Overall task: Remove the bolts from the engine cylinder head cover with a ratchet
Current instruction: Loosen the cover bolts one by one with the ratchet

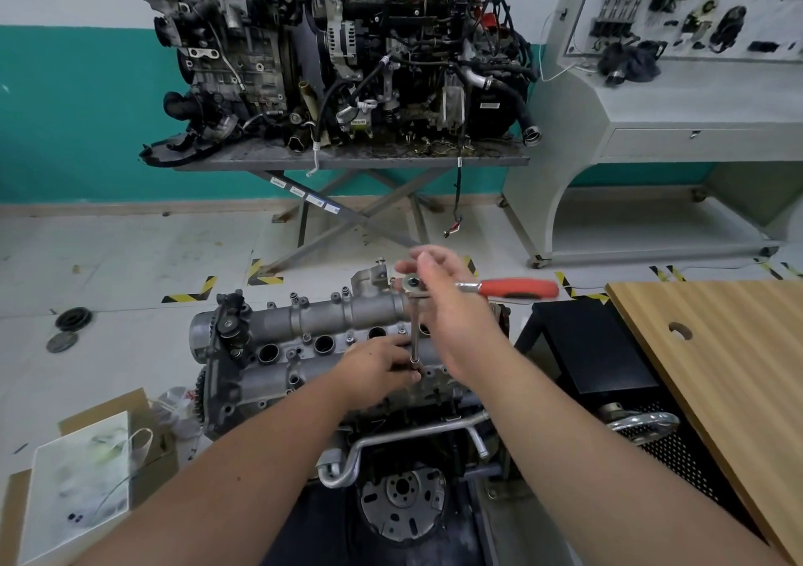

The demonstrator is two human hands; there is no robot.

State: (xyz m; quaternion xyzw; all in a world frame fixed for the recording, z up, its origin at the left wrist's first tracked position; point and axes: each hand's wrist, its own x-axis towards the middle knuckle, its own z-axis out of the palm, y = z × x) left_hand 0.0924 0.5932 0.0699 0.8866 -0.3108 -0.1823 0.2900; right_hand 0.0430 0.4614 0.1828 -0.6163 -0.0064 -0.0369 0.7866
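The cylinder head cover [313,326] lies atop the engine at lower centre and serves as the landmark here. A ratchet [478,286] with a red handle stands above the cover's right end, its long extension bar [415,335] dropping upright to the near right edge of the cover, where the socket presumably sits on a bolt — the bolt itself is hidden. The left hand [378,370] rests on the cover with fingers pinched round the base of the bar, probably to keep the socket seated and square. The right hand [439,300] is at the ratchet head, fingers loosely curled about it; how firmly it grips cannot be told. Other bolts [345,291] stand along the cover's far edge, apparently not yet removed. No writing is readable — labels on the stand behind the cover are too small.
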